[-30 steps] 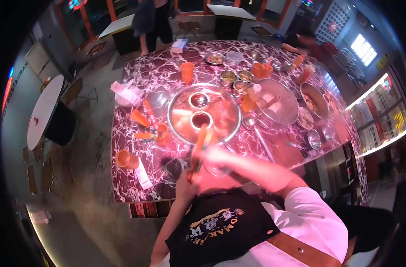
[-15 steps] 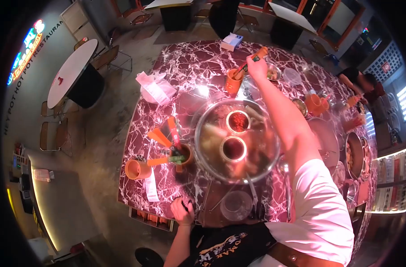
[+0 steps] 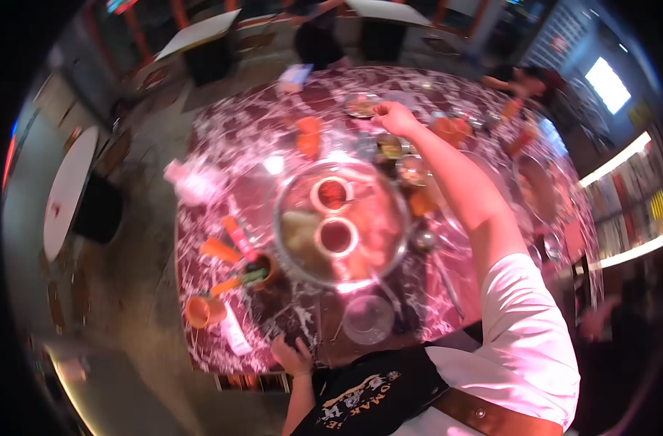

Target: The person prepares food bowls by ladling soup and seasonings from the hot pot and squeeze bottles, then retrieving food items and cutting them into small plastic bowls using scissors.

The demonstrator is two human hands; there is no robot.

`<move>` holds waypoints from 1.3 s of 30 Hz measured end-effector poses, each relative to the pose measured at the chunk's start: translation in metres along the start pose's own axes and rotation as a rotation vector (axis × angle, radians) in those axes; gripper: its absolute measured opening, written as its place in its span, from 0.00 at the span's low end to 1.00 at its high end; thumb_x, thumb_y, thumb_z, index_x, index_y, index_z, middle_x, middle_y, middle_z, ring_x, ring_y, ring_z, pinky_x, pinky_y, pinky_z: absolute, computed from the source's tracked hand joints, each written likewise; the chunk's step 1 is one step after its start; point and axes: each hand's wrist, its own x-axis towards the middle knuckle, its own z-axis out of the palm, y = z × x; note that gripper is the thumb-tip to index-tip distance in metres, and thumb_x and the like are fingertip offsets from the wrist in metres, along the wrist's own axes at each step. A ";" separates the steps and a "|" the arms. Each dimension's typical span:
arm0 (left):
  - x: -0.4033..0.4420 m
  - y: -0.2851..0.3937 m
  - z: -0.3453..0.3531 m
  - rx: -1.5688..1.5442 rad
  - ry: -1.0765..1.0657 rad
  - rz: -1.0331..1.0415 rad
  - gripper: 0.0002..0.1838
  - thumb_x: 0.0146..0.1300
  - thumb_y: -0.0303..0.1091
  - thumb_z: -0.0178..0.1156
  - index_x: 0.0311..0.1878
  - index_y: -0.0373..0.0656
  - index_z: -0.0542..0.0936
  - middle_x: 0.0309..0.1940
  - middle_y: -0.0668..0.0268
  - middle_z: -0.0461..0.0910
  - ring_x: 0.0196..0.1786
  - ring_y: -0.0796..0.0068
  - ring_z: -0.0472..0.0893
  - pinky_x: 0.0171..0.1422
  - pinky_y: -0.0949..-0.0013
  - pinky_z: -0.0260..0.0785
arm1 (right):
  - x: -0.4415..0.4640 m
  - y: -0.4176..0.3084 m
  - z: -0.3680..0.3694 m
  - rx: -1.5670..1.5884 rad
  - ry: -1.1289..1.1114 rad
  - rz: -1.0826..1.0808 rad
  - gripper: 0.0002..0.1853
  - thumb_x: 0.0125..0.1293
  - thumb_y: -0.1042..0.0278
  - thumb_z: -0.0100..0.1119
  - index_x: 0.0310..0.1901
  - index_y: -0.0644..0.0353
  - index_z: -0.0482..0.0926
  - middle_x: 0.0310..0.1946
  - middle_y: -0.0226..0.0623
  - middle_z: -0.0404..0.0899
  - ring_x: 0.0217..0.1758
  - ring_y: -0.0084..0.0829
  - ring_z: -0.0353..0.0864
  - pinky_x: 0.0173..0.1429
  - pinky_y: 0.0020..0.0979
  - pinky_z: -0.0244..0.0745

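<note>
My right hand (image 3: 395, 118) is stretched across the table, its fingers closed at the right rim of a small bowl of food (image 3: 361, 105). Blur hides the exact grip. Near the front edge, my left hand (image 3: 293, 356) rests low with fingers apart and nothing clear in it. Between my arms stands a large round hot pot (image 3: 276, 236) of broth, with two inner cups, one holding red contents (image 3: 333, 195) and one dark liquid (image 3: 336, 237). An orange cup (image 3: 309, 138) stands behind the pot.
Orange-handled utensils (image 3: 220, 250) stick out of a holder left of the pot, beside another orange cup (image 3: 204, 311). A clear bowl (image 3: 368, 320) sits in front. Crumpled pink-white packaging (image 3: 197, 182) lies at left. Another person (image 3: 527, 83) is at the far right.
My right hand has let go of the orange-ended item at the orange cup and come to the small bowl. My view has turned right. My left hand stays near the table edge.
</note>
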 end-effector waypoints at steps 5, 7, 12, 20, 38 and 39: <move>-0.001 -0.003 0.006 -0.049 0.093 0.073 0.23 0.66 0.41 0.59 0.55 0.29 0.73 0.51 0.44 0.74 0.57 0.42 0.72 0.64 0.46 0.62 | -0.075 0.115 -0.178 -0.231 0.159 0.144 0.14 0.58 0.59 0.64 0.41 0.58 0.86 0.35 0.39 0.87 0.38 0.34 0.85 0.46 0.35 0.78; 0.000 -0.007 0.008 -0.003 0.099 0.108 0.23 0.67 0.41 0.57 0.54 0.29 0.74 0.50 0.44 0.75 0.55 0.43 0.73 0.62 0.47 0.63 | -0.086 0.194 -0.216 -0.387 0.284 0.214 0.12 0.58 0.59 0.62 0.35 0.59 0.86 0.31 0.43 0.85 0.35 0.36 0.85 0.43 0.38 0.78; 0.001 -0.012 0.002 -0.004 -0.021 -0.109 0.20 0.68 0.39 0.57 0.53 0.30 0.75 0.50 0.46 0.76 0.54 0.47 0.74 0.63 0.52 0.64 | -0.070 0.335 -0.229 -0.347 0.273 0.377 0.13 0.59 0.58 0.62 0.35 0.60 0.86 0.34 0.45 0.85 0.40 0.41 0.85 0.48 0.40 0.77; -0.038 0.022 -0.043 -0.233 0.076 -0.537 0.08 0.74 0.32 0.54 0.42 0.36 0.74 0.34 0.68 0.74 0.36 0.79 0.72 0.41 0.74 0.68 | 0.061 0.436 -0.150 -0.289 0.124 0.261 0.20 0.66 0.67 0.54 0.60 0.59 0.78 0.54 0.49 0.82 0.59 0.46 0.80 0.63 0.38 0.72; 0.012 0.129 -0.064 0.035 0.095 -0.638 0.08 0.70 0.30 0.57 0.43 0.35 0.79 0.36 0.62 0.81 0.42 0.75 0.78 0.51 0.70 0.72 | 0.173 0.642 -0.131 -0.284 -0.022 0.108 0.17 0.69 0.55 0.49 0.39 0.61 0.80 0.30 0.41 0.82 0.30 0.36 0.83 0.30 0.39 0.73; 0.001 0.116 -0.064 0.056 0.093 -0.654 0.09 0.69 0.31 0.58 0.45 0.35 0.80 0.37 0.60 0.83 0.43 0.73 0.80 0.53 0.70 0.72 | 0.148 0.599 -0.138 0.296 0.029 0.346 0.17 0.71 0.53 0.47 0.41 0.57 0.80 0.29 0.35 0.81 0.25 0.32 0.78 0.26 0.35 0.69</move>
